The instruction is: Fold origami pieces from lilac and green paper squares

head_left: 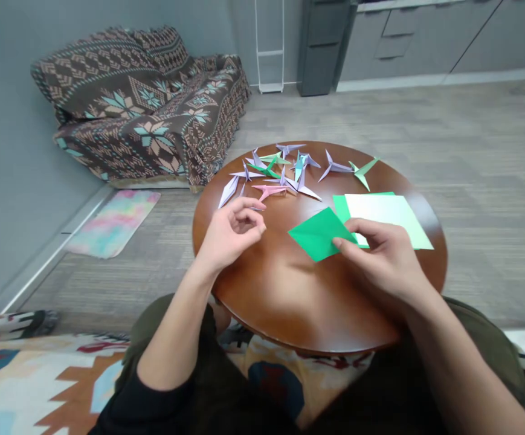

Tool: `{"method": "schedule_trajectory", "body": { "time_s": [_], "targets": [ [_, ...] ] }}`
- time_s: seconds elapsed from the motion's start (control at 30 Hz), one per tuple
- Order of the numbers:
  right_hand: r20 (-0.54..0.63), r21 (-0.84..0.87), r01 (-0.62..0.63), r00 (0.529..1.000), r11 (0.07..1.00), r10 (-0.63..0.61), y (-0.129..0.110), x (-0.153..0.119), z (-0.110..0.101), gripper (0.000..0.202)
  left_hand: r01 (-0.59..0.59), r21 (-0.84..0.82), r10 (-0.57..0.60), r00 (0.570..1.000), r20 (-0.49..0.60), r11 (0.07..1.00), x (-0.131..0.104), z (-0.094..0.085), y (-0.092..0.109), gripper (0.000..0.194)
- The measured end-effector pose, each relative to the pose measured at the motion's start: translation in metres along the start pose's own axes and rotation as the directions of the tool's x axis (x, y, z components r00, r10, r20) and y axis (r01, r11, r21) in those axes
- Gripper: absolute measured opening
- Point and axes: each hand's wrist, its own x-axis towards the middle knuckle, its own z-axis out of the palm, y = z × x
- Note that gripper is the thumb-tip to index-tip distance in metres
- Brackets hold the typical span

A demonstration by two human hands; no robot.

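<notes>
My right hand (386, 254) pinches a green square of origami paper (319, 234) by its right corner, between thumb and fingers. The sheet is turned like a diamond above the table, and a faint crease crosses it. Across from it, my left hand (237, 232) is raised over the left part of the table with loosely curled fingers. A gap shows between its index finger and thumb, and nothing is visible in it. Beneath the right hand's fingers lies a stack of white and green paper (389, 214). Just beyond the left hand rests a pink folded paper piece (269, 191).
Several folded paper cranes, among them a purple one (333, 166) and a light green one (363, 173), lie toward the far side of the round wooden table (289, 308). Beyond stand a covered sofa (153, 115) and grey cabinets (398, 42). A pastel mat (115, 222) lies on the floor.
</notes>
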Motion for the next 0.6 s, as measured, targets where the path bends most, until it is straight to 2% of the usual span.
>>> {"method": "schedule_trajectory", "body": {
  "time_s": [0.03, 0.13, 0.3, 0.43, 0.6],
  "targets": [
    [-0.010, 0.020, -0.017, 1.000, 1.000, 0.017, 0.000, 0.000, 0.001, 0.014, -0.017, -0.005, 0.017, 1.000, 0.018, 1.000, 0.000, 0.001, 0.000, 0.030],
    [-0.005, 0.057, -0.046, 0.999, 0.997, 0.047, -0.002, 0.001, 0.006, 0.013, -0.030, 0.000, 0.030, 0.985, 0.168, 1.000, -0.002, 0.012, 0.000, 0.021],
    [0.113, 0.031, -0.107, 0.988, 0.994, 0.103, -0.007, 0.001, 0.013, 0.009, -0.059, 0.084, 0.043, 0.983, 0.176, 0.995, -0.009, 0.036, -0.002, 0.013],
    [0.181, 0.056, -0.121, 0.977, 0.991, 0.109, -0.009, 0.002, 0.015, 0.010, -0.130, 0.141, 0.093, 0.965, 0.244, 0.981, -0.013, 0.040, 0.001, 0.010],
    [0.189, 0.111, -0.083, 0.980, 0.990, 0.061, -0.012, 0.002, 0.020, 0.012, -0.229, 0.211, 0.165, 0.945, 0.284, 0.950, -0.016, 0.041, 0.007, 0.007]
  ]
}}
